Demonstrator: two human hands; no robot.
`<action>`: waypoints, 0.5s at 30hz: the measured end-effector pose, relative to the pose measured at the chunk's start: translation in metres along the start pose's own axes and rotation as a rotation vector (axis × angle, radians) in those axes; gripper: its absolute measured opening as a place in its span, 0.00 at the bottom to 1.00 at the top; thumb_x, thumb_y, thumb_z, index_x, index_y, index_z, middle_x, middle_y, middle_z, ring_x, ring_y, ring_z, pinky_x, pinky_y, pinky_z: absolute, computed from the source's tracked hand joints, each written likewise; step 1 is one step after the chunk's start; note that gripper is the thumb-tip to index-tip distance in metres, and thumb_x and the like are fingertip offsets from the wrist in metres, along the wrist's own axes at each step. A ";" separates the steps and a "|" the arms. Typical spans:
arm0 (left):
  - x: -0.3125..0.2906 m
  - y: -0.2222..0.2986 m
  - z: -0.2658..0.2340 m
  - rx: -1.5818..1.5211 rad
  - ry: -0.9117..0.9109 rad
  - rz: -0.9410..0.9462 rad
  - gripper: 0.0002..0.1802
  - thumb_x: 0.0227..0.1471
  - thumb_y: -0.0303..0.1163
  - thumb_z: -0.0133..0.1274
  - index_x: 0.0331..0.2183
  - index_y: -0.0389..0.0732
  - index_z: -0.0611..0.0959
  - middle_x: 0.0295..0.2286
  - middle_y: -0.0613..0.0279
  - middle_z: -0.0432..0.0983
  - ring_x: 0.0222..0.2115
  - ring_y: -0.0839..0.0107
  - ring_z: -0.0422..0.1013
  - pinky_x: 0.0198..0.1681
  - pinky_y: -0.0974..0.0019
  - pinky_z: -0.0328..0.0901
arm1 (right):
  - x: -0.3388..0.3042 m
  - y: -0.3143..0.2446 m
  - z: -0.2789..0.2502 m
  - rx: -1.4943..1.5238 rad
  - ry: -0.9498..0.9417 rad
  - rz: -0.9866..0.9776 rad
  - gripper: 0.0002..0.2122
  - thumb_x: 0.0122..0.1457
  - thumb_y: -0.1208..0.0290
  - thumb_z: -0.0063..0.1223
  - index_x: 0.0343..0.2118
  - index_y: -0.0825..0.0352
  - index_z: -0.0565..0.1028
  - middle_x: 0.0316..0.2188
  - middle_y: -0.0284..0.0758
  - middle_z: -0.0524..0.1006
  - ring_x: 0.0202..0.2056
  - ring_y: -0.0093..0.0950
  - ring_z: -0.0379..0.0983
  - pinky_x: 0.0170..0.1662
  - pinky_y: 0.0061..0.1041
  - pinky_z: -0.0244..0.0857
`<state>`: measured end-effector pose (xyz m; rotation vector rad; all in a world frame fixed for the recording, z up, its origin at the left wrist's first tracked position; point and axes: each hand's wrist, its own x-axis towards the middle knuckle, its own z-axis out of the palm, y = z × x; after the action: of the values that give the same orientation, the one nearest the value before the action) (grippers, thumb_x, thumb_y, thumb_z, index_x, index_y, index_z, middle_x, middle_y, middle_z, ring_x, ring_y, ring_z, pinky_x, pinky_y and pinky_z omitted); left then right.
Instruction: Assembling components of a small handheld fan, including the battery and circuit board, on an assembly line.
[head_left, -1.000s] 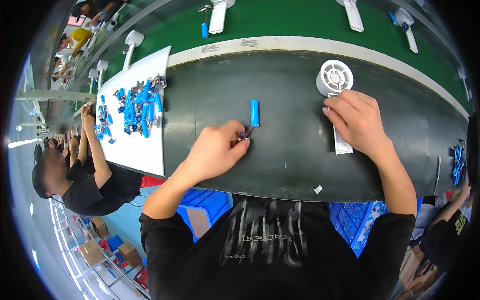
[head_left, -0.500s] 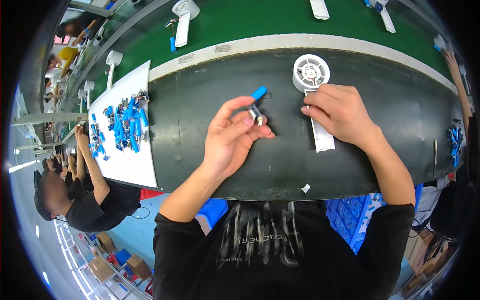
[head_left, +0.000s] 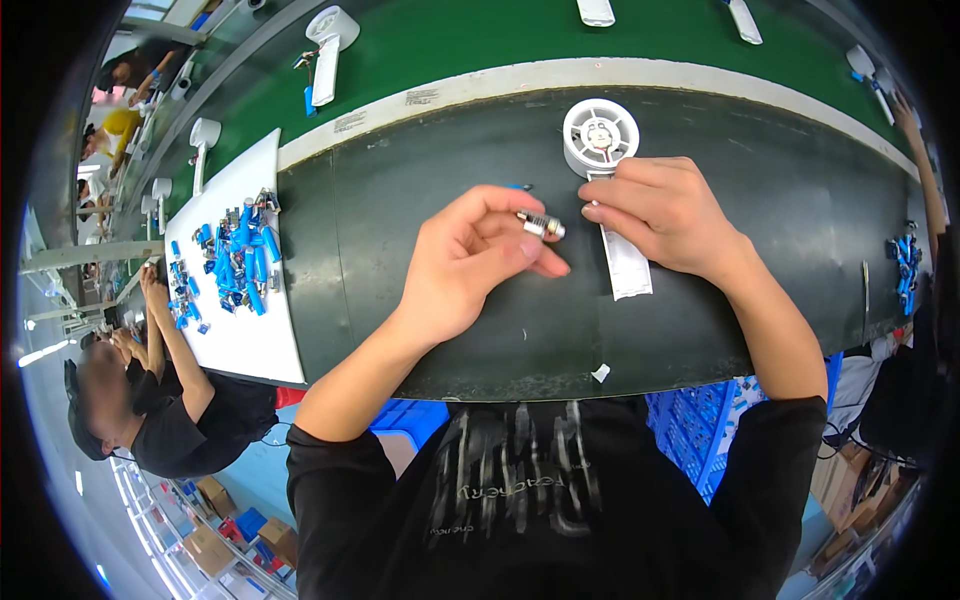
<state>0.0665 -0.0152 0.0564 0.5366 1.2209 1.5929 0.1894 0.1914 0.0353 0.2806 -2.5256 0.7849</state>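
A small circuit board (head_left: 540, 224) with metal parts is pinched between the thumb and fingers of my left hand (head_left: 450, 265). Behind those fingers a bit of a blue cylindrical battery (head_left: 517, 187) shows; the rest is hidden. To the right lies a white handheld fan, its round spoked head (head_left: 601, 138) facing up and its open, trough-like handle (head_left: 626, 268) toward me. My right hand (head_left: 668, 215) is closed over the upper handle, thumb and fingertips pressed together. A tiny white spot shows at their tips, too small to name.
On a white board (head_left: 285, 345) at left lies a heap of blue batteries with circuit boards (head_left: 240, 255); another pile (head_left: 903, 270) is at far right. Beyond the pale ledge, a green belt (head_left: 450, 45) carries more fans. A white scrap (head_left: 600, 373) lies near the edge. Co-workers sit on both sides.
My left hand has turned and come closer to the fan, tilting the circuit board sideways and hiding most of the battery. My right hand keeps its pinch by the handle. The view has shifted slightly.
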 end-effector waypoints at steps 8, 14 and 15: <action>0.022 -0.018 0.003 0.926 0.368 0.420 0.14 0.46 0.23 0.61 0.37 0.32 0.78 0.30 0.56 0.77 0.25 0.72 0.72 0.29 0.73 0.67 | 0.000 -0.006 0.005 -0.050 0.104 0.041 0.07 0.47 0.73 0.62 0.28 0.67 0.76 0.19 0.33 0.72 0.19 0.31 0.69 0.23 0.28 0.62; 0.027 -0.020 -0.009 0.804 0.138 0.831 0.13 0.40 0.19 0.61 0.33 0.32 0.77 0.31 0.52 0.77 0.37 0.58 0.73 0.41 0.62 0.68 | -0.003 -0.008 0.004 -0.017 0.138 0.028 0.07 0.46 0.75 0.63 0.27 0.68 0.76 0.19 0.34 0.73 0.20 0.31 0.70 0.23 0.27 0.63; 0.025 -0.023 -0.008 0.800 0.140 0.824 0.13 0.40 0.19 0.61 0.33 0.32 0.77 0.31 0.52 0.77 0.37 0.58 0.73 0.41 0.62 0.68 | -0.003 -0.009 0.004 -0.013 0.133 0.033 0.07 0.46 0.75 0.63 0.27 0.68 0.76 0.19 0.34 0.73 0.20 0.31 0.70 0.23 0.27 0.63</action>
<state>0.0611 0.0030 0.0272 1.6196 1.8900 1.7484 0.1933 0.1820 0.0354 0.1767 -2.4150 0.7728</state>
